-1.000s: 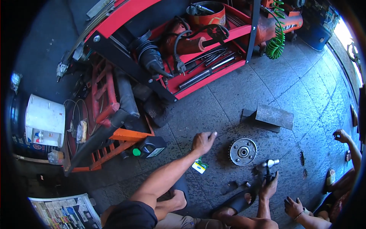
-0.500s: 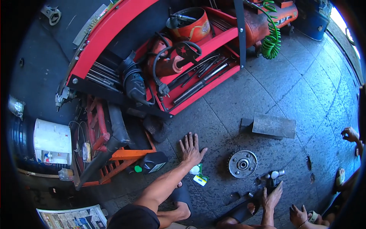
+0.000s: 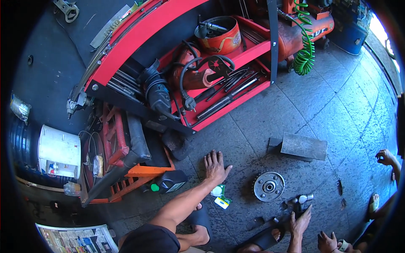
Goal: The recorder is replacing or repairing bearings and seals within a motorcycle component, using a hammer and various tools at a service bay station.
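Observation:
My left hand (image 3: 216, 167) lies palm down on the dark tiled floor, fingers spread, holding nothing. Just below it are a small white round piece (image 3: 217, 191) and a green, white and yellow card-like packet (image 3: 222, 201). My right hand (image 3: 300, 221) is stretched out flat at the lower right, thumb apart. It touches or rests close to a tool like a hammer, with a metal head (image 3: 304, 198) and a dark handle partly covered by the hand. Between my hands lies a round toothed metal gear (image 3: 269, 186) with a hub in its middle.
A red tool cart (image 3: 236, 105) holds power tools and rods. Beyond it stands an orange compressor (image 3: 291, 36) with a green coiled hose (image 3: 303, 61). A bent metal plate (image 3: 303, 146) and a black bottle (image 3: 171, 182) lie nearby. Other people's hands (image 3: 328, 243) (image 3: 386, 158) show at right.
The view has shifted slightly, so the cart and floor things sit a little lower. Both my hands keep their places. Another person's hand at the lower right has drawn down a little.

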The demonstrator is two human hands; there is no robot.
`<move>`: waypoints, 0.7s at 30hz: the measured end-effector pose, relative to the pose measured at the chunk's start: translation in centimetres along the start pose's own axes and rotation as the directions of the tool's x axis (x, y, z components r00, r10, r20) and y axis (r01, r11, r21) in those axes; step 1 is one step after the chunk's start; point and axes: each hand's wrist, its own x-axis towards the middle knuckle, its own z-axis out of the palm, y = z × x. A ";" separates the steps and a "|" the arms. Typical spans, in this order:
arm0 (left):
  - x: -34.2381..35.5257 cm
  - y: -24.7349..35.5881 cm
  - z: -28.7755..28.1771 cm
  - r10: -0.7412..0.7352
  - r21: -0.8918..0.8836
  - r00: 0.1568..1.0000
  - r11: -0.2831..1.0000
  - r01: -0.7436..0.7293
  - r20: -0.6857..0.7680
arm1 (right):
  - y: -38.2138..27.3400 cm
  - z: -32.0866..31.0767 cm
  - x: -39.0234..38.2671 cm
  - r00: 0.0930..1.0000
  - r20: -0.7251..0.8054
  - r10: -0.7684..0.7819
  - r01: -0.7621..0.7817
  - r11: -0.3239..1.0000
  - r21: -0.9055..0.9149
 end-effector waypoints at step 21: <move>2.4 1.5 -3.2 -0.086 0.009 0.981 0.996 0.085 0.174 | -8.2 -6.0 10.4 0.988 0.139 -0.065 0.082 0.989 -0.122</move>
